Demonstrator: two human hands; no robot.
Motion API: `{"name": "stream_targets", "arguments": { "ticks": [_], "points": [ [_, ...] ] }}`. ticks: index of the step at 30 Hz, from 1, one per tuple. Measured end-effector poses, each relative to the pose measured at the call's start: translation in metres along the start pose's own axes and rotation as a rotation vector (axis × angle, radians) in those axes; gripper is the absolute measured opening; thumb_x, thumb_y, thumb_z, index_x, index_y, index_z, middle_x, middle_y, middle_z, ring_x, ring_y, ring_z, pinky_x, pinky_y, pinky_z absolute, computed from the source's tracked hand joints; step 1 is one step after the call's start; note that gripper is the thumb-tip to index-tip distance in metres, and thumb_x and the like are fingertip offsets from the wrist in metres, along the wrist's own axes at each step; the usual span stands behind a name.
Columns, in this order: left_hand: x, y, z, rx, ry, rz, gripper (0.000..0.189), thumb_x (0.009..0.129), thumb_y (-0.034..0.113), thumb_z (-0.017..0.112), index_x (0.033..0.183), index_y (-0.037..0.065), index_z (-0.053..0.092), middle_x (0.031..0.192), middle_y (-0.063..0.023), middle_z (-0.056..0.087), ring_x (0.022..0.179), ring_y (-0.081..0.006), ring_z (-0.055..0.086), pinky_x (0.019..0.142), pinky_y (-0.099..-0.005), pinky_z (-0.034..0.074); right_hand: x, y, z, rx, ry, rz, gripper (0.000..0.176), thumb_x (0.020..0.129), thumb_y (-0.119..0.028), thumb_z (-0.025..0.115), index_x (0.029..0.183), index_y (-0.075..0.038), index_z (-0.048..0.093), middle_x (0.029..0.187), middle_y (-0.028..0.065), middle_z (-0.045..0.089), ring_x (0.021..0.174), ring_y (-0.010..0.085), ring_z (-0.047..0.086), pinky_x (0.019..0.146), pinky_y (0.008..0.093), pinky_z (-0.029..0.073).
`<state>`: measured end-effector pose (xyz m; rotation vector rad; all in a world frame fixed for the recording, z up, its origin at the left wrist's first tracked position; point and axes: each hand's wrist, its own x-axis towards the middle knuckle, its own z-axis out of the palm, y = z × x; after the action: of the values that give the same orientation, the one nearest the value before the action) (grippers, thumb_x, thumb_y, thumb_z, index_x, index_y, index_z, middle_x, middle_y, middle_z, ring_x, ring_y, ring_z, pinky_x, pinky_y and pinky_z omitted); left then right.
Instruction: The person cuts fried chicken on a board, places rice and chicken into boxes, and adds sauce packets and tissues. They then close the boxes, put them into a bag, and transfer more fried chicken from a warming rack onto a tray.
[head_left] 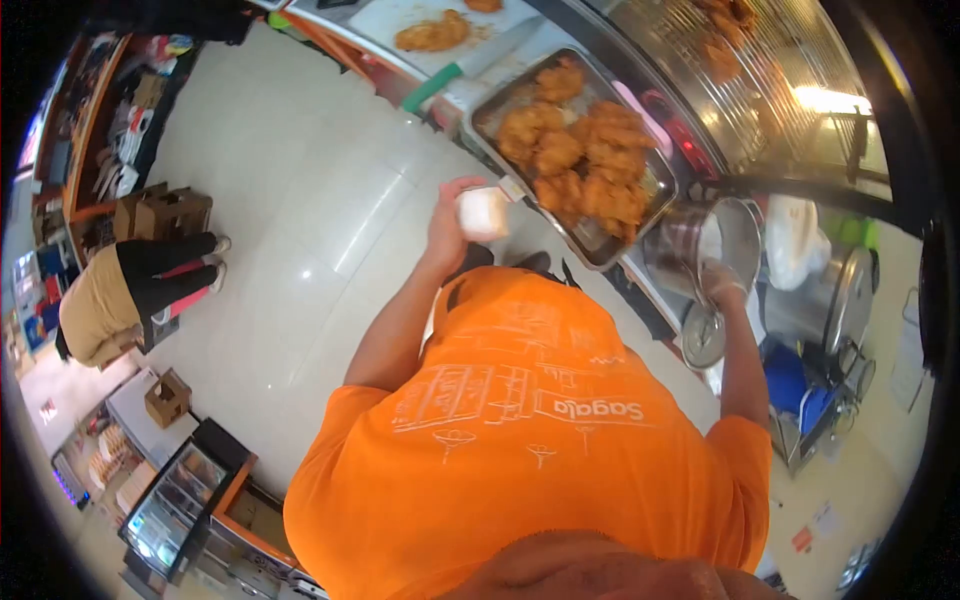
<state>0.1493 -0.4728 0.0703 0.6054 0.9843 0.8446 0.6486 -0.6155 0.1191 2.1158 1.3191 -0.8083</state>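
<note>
My left hand [447,232] is wrapped round a small white container [484,213], held over the floor beside the counter. What is inside the container is too blurred to make out. My right hand [722,282], which seems to wear a thin clear glove, reaches into a steel pot [680,250]. Its fingers are partly hidden there, close to something pale in the pot. A round metal lid [703,337] lies just below that hand. Between my hands, a metal tray [487,135] holds several pieces of fried chicken [612,150].
Beyond the tray, a green-handled knife [435,88] rests by a white cutting board [385,22]. A glass warmer [780,130] borders the counter. A white plastic bag [795,245] and a large pot [850,300] stand at right. Another person [108,295] bends over at left.
</note>
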Motion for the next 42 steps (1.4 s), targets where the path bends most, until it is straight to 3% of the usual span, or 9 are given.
{"name": "stream_targets", "arguments": {
  "ticks": [6,13,17,18,19,29,31,33,42],
  "points": [
    [-0.005,0.017,-0.013,-0.263,-0.165,-0.024,0.081,0.095,0.076,0.012,0.127,0.012,0.049,0.107,-0.0122,0.066,0.091,-0.0274,0.068,0.071,-0.0434,0.058,0.029,0.014,0.015,-0.182,-0.075,0.006,0.037,0.089,-0.025,0.053,0.117,-0.006,0.067,0.12,0.023,0.067,0.113,0.0397,0.064,0.094,0.0487,0.05],
    [-0.019,0.01,-0.023,-0.42,-0.203,0.147,0.076,0.093,0.077,0.031,0.123,0.011,0.052,0.107,-0.0118,0.066,0.091,-0.0266,0.069,0.075,-0.0427,0.059,0.073,0.096,0.065,-0.383,-0.099,-0.207,0.034,0.093,-0.022,0.053,0.12,-0.009,0.067,0.128,0.0177,0.064,0.118,0.0358,0.062,0.099,0.0479,0.05],
    [-0.016,-0.005,-0.04,-0.363,-0.164,0.269,0.073,0.096,0.072,0.033,0.128,0.009,0.05,0.113,-0.0157,0.067,0.1,-0.0274,0.069,0.08,-0.0406,0.058,0.078,0.084,0.049,-0.507,-0.158,0.039,0.036,0.094,-0.033,0.053,0.118,-0.013,0.071,0.124,0.0153,0.067,0.117,0.0334,0.063,0.097,0.0454,0.05],
    [-0.024,0.007,-0.043,-0.349,-0.184,0.231,0.07,0.097,0.07,0.033,0.127,0.009,0.051,0.113,-0.0158,0.068,0.101,-0.0277,0.069,0.081,-0.0404,0.058,0.061,0.061,0.027,-0.836,-0.31,-0.224,0.037,0.092,-0.036,0.057,0.116,-0.012,0.071,0.126,0.0151,0.066,0.116,0.0341,0.063,0.095,0.0452,0.05],
    [-0.032,0.012,-0.044,-0.399,-0.192,0.2,0.068,0.099,0.068,0.033,0.125,0.009,0.051,0.112,-0.0138,0.067,0.098,-0.0265,0.069,0.08,-0.0403,0.058,0.052,0.067,0.045,-0.314,-0.028,0.133,0.038,0.092,-0.035,0.057,0.118,-0.011,0.07,0.13,0.0132,0.065,0.118,0.0318,0.063,0.096,0.0439,0.05],
    [-0.039,0.0,-0.073,-0.308,-0.047,0.351,0.061,0.101,0.062,0.039,0.125,0.008,0.052,0.109,-0.0099,0.065,0.098,-0.022,0.067,0.082,-0.039,0.058,0.015,0.01,0.001,-0.636,-0.132,-0.12,0.039,0.093,-0.029,0.05,0.123,-0.01,0.066,0.134,0.0146,0.062,0.122,0.0331,0.06,0.099,0.0461,0.049],
    [-0.042,0.005,-0.067,-0.304,0.041,0.334,0.055,0.103,0.059,0.037,0.126,0.011,0.051,0.107,-0.0093,0.066,0.088,-0.0212,0.069,0.066,-0.0365,0.06,0.035,0.048,0.023,-0.534,-0.123,-0.152,0.038,0.094,-0.026,0.05,0.123,-0.009,0.066,0.137,0.0129,0.061,0.125,0.032,0.059,0.102,0.0465,0.047],
    [-0.033,-0.01,-0.084,-0.28,0.065,0.307,0.055,0.102,0.058,0.039,0.129,0.011,0.051,0.114,-0.0105,0.064,0.103,-0.024,0.065,0.084,-0.0424,0.058,0.074,0.08,0.052,-0.772,-0.268,-0.385,0.038,0.095,-0.029,0.051,0.128,-0.014,0.066,0.138,0.0111,0.06,0.122,0.0308,0.06,0.105,0.0482,0.044],
    [-0.043,0.024,-0.038,-0.092,0.073,0.05,0.066,0.102,0.066,0.021,0.13,0.015,0.053,0.114,-0.0057,0.061,0.102,-0.024,0.06,0.071,-0.0391,0.054,0.067,0.044,0.067,0.008,-0.344,0.022,0.049,0.089,-0.047,0.061,0.122,-0.012,0.068,0.119,0.0098,0.069,0.098,0.0241,0.066,0.088,0.041,0.051]
  ]
}}
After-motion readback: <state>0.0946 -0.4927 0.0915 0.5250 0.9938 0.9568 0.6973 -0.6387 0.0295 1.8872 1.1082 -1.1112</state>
